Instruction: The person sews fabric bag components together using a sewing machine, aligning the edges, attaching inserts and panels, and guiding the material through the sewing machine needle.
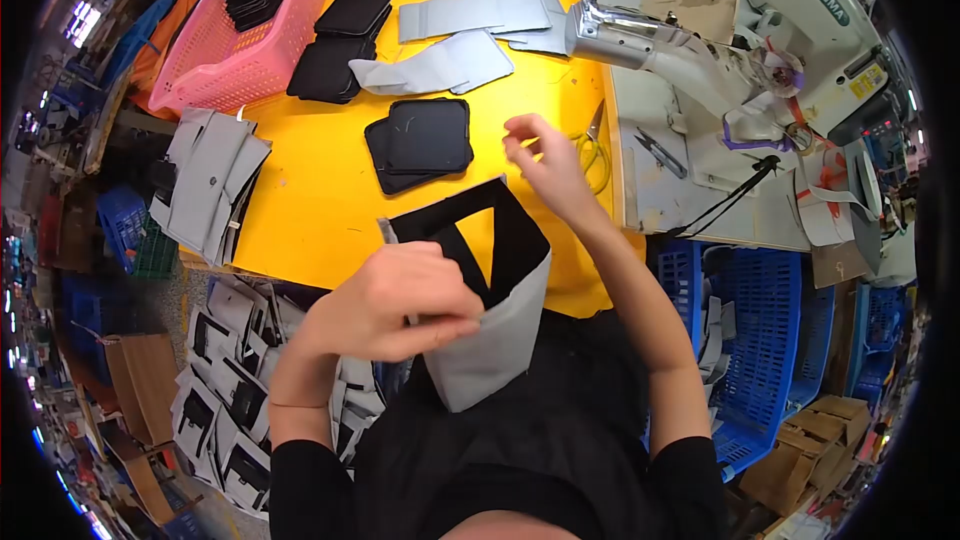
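Note:
A grey fabric pouch (490, 355) with a black lining stands at the table's front edge, its mouth facing up. Through a gap in the black lining the yellow tabletop shows. My left hand (410, 300) is closed on the pouch's near left edge, thumb and fingers pinched together. Beyond the pouch's far right corner, my right hand (550, 165) hovers with fingers loosely curled and thumb slightly apart; nothing shows in it. Black square pads (428, 137) lie stacked just past the pouch. Beside my right hand are yellow-handled scissors (595, 160).
A sewing machine (700, 60) occupies the right side. Grey fabric pieces (475, 15), black pad stacks (335, 65) and a pink basket (255, 35) sit at the back. Grey panels (210, 180) hang over the left edge. Blue crates (755, 340) stand low right; more pieces (230, 390) pile low left.

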